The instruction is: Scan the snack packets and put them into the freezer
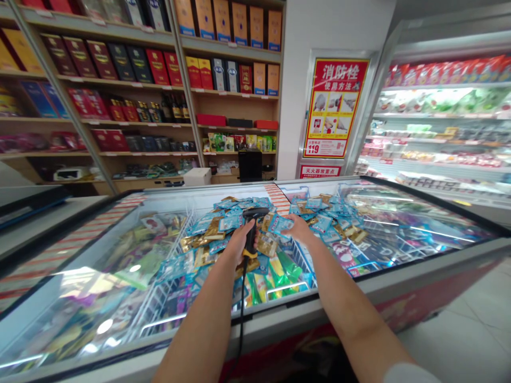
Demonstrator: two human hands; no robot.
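Observation:
My left hand [241, 240] is wrapped round the handle of a black and yellow barcode scanner [251, 234], its cord hanging down toward me. The scanner's head points right, toward a blue packet [280, 224] pinched in my right hand [298, 230]. Both hands are above the glass top of a chest freezer. On the left of the scanner lies a spread pile of blue and gold packets [215, 227]. A second pile of similar packets [331, 213] lies to the right of my right hand.
Under the freezer glass [131, 255] are wire baskets with frozen goods, among them green and yellow packs [275, 276]. Shelves of boxed bottles [139, 64] stand behind. A lit refrigerated display [443, 122] is at the right, past a red fire notice [335, 106].

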